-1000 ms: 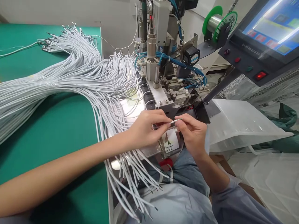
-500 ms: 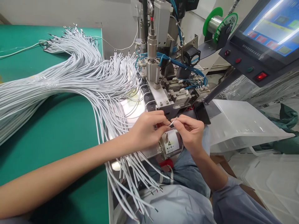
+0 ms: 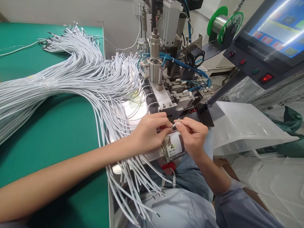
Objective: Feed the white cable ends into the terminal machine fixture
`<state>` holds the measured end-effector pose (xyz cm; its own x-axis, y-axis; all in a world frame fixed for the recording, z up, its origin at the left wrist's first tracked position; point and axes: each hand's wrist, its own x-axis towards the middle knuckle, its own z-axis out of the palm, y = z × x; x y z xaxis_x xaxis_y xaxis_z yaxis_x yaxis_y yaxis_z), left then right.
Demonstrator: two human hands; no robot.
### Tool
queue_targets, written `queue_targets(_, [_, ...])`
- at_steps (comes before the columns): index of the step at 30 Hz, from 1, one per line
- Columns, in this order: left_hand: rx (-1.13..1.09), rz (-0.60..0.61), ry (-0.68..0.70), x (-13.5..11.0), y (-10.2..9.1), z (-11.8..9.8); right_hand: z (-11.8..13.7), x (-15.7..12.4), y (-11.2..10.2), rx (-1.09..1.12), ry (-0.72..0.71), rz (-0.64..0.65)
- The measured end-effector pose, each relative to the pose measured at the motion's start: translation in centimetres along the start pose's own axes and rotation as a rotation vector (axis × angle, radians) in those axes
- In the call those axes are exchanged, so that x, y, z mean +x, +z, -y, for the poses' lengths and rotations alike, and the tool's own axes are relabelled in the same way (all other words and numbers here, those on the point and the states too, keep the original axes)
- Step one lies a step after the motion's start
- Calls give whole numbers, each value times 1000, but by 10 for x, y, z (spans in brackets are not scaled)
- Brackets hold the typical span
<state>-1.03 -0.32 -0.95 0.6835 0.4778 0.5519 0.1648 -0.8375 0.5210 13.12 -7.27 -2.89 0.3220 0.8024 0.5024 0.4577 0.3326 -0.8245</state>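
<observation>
My left hand (image 3: 148, 131) and my right hand (image 3: 193, 134) meet just in front of a small metal machine (image 3: 171, 91). Both pinch the same thin white wire end (image 3: 176, 123) between thumb and fingertips, the tip tilted up towards the machine's jaws. A large bundle of grey-white wires (image 3: 78, 77) fans across the green table (image 3: 54, 133) and runs under my left forearm, its loose ends (image 3: 140, 190) hanging over my lap. A cylinder with a white warning label (image 3: 174, 145) sits directly below my hands.
A touch-screen control panel (image 3: 268, 38) with red and green buttons stands at the upper right. A green spool (image 3: 222, 20) is mounted behind the machine, with blue air hoses (image 3: 187, 66) around it. A clear plastic tray (image 3: 242, 126) slopes off to the right.
My right hand has drawn in closer to my left, and the wire tip has tilted from nearly level to pointing upward. The view has shifted slightly.
</observation>
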Motion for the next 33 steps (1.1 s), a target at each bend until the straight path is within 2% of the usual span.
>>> queue_targets(2, [198,6,111,0,-2,3,0,0,-1,-149,-151,-39])
queue_targets(3, [319,10,176,0,-4,5,-1,2,-3,-197,-199,-18])
queue_targets(6, [561,17,305,1,-7,8,-1,11,-9,-197,-168,162])
queue_targets(7, [562,18,300,1,-8,8,-1,13,-11,-172,-142,205])
queue_targets(9, [461,21,212,0,-6,6,-2,15,-11,-124,-122,212])
queue_targets(12, [215,43,29,-2,0,3,-6,12,-5,-84,-138,118])
queue_targets(15, [90,137,-39,-4,5,2,-12,7,-1,-52,-107,67])
queue_targets(19, [249,337,-37,-3,5,7,-26,7,-4,-37,29,124])
queue_targets(23, [481,473,-65,0,5,17,-52,11,-8,37,285,239])
queue_targets(28, [513,512,-57,-1,8,21,-70,11,0,267,525,350])
queue_targets(33, [497,505,-54,-3,7,22,-67,11,7,440,604,385])
